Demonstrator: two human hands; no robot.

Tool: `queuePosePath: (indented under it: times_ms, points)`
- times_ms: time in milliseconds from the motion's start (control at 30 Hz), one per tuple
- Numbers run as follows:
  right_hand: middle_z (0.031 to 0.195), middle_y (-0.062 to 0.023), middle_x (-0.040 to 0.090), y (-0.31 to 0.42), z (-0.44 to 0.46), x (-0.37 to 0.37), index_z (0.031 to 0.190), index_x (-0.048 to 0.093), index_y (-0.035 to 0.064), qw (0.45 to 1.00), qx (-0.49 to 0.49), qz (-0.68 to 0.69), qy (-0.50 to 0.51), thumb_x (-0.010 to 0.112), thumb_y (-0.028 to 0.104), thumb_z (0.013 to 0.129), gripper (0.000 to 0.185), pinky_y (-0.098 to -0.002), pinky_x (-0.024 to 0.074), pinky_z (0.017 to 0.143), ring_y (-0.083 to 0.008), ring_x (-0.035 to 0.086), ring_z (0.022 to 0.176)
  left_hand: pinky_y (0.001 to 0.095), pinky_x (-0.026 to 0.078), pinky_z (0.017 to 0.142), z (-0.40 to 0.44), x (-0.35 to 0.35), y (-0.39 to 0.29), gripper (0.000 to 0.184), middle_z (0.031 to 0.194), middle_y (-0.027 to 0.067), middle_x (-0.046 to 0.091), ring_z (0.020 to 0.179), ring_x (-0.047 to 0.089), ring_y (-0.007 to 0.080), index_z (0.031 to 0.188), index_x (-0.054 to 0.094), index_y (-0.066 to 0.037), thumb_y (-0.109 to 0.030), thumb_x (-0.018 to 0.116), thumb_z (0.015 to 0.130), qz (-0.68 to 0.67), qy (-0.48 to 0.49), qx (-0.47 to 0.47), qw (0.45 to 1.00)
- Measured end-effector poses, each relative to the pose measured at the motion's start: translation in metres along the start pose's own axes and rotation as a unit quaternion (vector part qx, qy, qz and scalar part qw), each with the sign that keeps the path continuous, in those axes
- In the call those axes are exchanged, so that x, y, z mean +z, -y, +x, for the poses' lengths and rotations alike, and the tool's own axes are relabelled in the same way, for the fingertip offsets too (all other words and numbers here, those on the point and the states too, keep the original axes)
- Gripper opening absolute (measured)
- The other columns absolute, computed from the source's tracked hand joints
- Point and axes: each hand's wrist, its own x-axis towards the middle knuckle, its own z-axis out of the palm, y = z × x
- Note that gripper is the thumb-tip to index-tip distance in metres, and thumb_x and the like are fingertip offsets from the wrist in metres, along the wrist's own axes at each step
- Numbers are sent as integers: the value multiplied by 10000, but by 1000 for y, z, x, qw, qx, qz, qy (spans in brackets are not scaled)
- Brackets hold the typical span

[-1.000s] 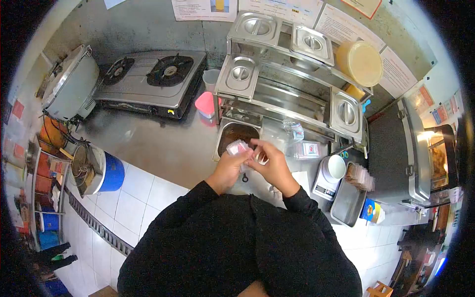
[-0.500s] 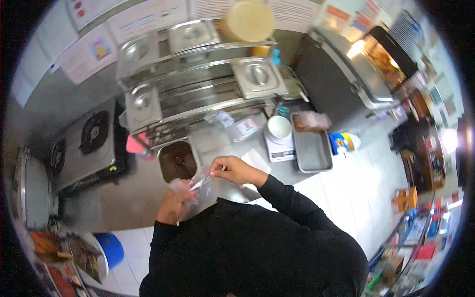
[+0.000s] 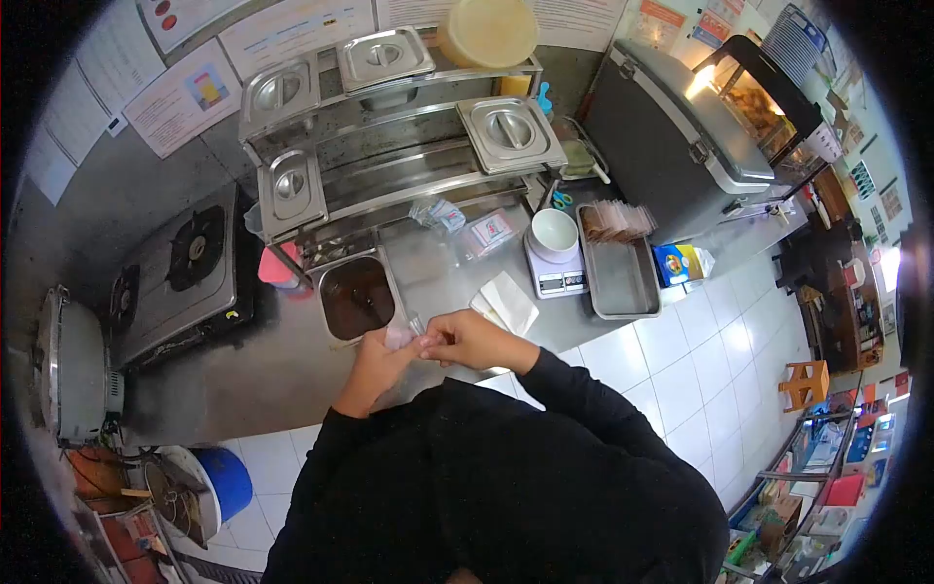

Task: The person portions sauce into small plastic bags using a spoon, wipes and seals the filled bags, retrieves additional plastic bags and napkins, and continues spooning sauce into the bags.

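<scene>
Plastic bag in left hand, right hand; poster text illegible.

You've got 2 bare hands, L hand + R hand, & 1 small clear plastic bag. You've 1 silver metal rack, 4 rect. stainless lids w/ handles, 1 round cream-lidded tub. Your 1 grey metal stove = 2 round black burners. Also 1 ea.: white round bowl, white digital scale, rect. grey metal tray, rect. metal pan w/ brown liquid, dark grey hard-sided box, blue-and-white bucket, orange-brown stool. Thin brown packets you've stacked: too tight, qty unclear.
</scene>
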Motion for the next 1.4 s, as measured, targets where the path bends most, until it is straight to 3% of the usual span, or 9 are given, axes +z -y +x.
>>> queuePosePath:
  times_ms: [167, 333, 667, 767, 833, 967, 1100, 1300, 1400]
  points:
    - [667, -6, 589, 3, -5, 7, 790, 545, 17, 979, 61, 190, 47, 629, 169, 867, 190, -206, 455, 535, -75, 610, 613, 217, 369, 501, -9, -1, 7, 186, 638, -33, 581, 552, 462, 34, 812, 667, -26, -205, 633, 849, 7, 6, -8, 1000]
    - [662, -26, 573, 16, -7, 16, 765, 529, 7, 998, 18, 63, -9, 607, 147, 877, 196, -232, 482, 520, -95, 603, 588, 238, 403, 535, -17, 1, -3, 179, 667, -22, 596, 598, 488, 47, 803, 646, -17, -180, 607, 866, 167, -50, 93, 980]
    - [674, -47, 586, 11, -10, 22, 860, 508, 33, 934, 110, 333, 61, 523, 162, 927, 146, -240, 524, 570, -151, 640, 613, 287, 399, 512, -25, -7, 10, 166, 638, -18, 571, 592, 482, 56, 869, 640, -20, -180, 597, 868, 32, -15, 26, 999]
    - [655, -70, 563, 7, -10, 34, 847, 510, -5, 923, 146, 351, 50, 500, 176, 929, 199, -270, 512, 511, -175, 626, 555, 343, 413, 515, -25, 1, 17, 136, 602, 64, 570, 535, 521, 167, 818, 617, -12, -147, 606, 826, 132, -63, 175, 974]
    - [647, -133, 552, 9, -11, 43, 801, 503, -28, 997, 20, -2, -73, 520, 141, 889, 191, -337, 476, 512, -247, 610, 554, 395, 435, 542, -31, 5, 3, 163, 672, 191, 568, 628, 567, 360, 702, 567, -21, -170, 620, 746, 272, -115, 192, 936]
    - [694, -207, 543, 8, -7, 36, 768, 493, -19, 961, -67, -174, -206, 563, 73, 811, 123, -397, 446, 602, -378, 544, 659, 443, 436, 545, -37, 8, -2, 212, 658, 177, 574, 655, 572, 377, 671, 547, -18, -205, 634, 719, 347, -192, 177, 901]
    - [857, -163, 598, 11, -9, 38, 852, 560, 20, 931, -244, -221, -157, 602, 56, 771, 99, -376, 467, 637, -347, 585, 747, 458, 441, 581, -48, 7, -4, 209, 667, 176, 568, 674, 573, 375, 699, 561, -20, -213, 640, 716, 373, -184, 160, 895]
    - [947, -127, 607, 10, -11, 28, 929, 658, 59, 971, -121, -195, -70, 706, 123, 682, 260, -357, 466, 677, -302, 595, 813, 403, 444, 733, -59, 9, -3, 180, 936, 146, 589, 919, 564, 312, 700, 556, -15, -134, 688, 727, 324, -76, 258, 907]
    - [1021, -87, 590, 16, -3, 30, 908, 678, 95, 939, -205, -251, -117, 738, 157, 632, 289, -374, 423, 748, -256, 569, 872, 400, 439, 854, -57, 6, 4, 205, 1105, 153, 564, 1045, 539, 311, 727, 575, -14, -157, 720, 709, 326, -124, 380, 857]
